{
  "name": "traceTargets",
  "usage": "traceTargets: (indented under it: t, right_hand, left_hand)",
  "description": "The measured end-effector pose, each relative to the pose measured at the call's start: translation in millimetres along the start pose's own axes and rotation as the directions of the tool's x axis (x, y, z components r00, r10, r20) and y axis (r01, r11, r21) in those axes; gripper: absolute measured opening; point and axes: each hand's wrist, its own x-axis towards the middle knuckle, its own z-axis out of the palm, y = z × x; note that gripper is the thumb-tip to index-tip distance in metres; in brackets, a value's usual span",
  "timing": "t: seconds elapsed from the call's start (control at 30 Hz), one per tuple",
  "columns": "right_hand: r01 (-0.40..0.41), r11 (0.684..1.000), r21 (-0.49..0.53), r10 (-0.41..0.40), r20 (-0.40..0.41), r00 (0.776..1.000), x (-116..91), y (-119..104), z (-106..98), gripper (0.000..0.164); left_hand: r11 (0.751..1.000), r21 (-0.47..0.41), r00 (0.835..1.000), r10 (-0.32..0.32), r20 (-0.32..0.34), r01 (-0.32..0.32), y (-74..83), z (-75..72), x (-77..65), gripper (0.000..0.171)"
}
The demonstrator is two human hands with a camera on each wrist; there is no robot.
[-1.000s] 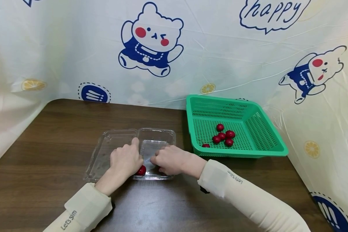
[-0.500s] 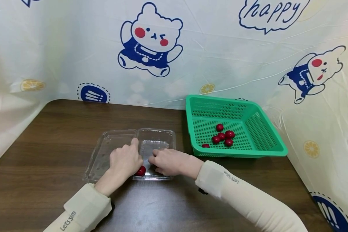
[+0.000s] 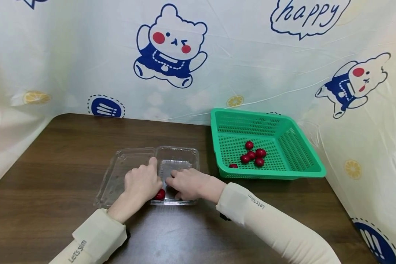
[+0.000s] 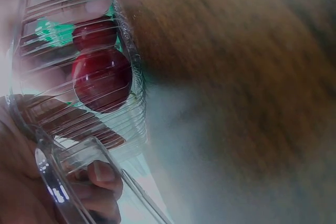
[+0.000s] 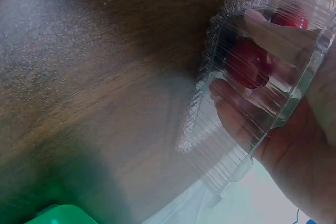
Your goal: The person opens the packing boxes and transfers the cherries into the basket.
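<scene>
A clear plastic hinged container (image 3: 179,149) lies on the table with its lid (image 3: 117,179) folded out to the left. My left hand (image 3: 142,183) grips it along the hinge between lid and base; in the left wrist view its fingertips curl round the clear edge. One dark red cherry (image 3: 160,194) sits in the base's front left corner, beside that hand. Reaching into the base, my right hand (image 3: 189,183) has its thumb and fingers around another cherry (image 5: 249,62), seen through the ribbed wall in the right wrist view. In the head view the hand hides this cherry.
A green perforated basket (image 3: 270,174) stands on the right of the wooden table (image 3: 62,157), close beside the container. Several loose cherries (image 3: 260,153) lie in it. A printed cloth (image 3: 237,66) hangs behind the table.
Inside the container's base my right hand has shifted a little to the left, towards the left hand. The left hand, the container and the basket stay where they were.
</scene>
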Motion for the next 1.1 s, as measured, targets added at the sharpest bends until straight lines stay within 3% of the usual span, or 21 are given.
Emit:
traceTargets:
  t: [0.47, 0.67, 0.93, 1.1]
  right_hand:
    - [-0.033, 0.978, 0.205, 0.03, 0.017, 0.999, 1.2, 10.2, 4.7, 0.028]
    - [-0.051, 0.977, 0.207, 0.042, 0.049, 0.998, 4.3, 11.4, 2.9, 0.027]
    - [0.001, 0.991, 0.137, 0.009, -0.068, 0.998, 5.8, 10.5, 8.0, 0.028]
    - [0.011, 0.992, 0.124, 0.002, -0.098, 0.995, 5.6, 11.4, 8.9, 0.026]
  left_hand:
    - [1.0, -0.002, 1.0, -0.005, 0.023, 0.005, 2.0, -1.0, 0.3, 0.024]
    - [1.0, 0.003, 1.0, -0.008, 0.009, 0.008, 1.8, -1.8, 0.8, 0.023]
    - [1.0, 0.004, 1.0, -0.013, 0.011, 0.013, 1.8, -1.5, 0.6, 0.025]
    - [1.0, 0.003, 1.0, -0.006, 0.017, 0.006, 1.3, -0.7, 0.8, 0.025]
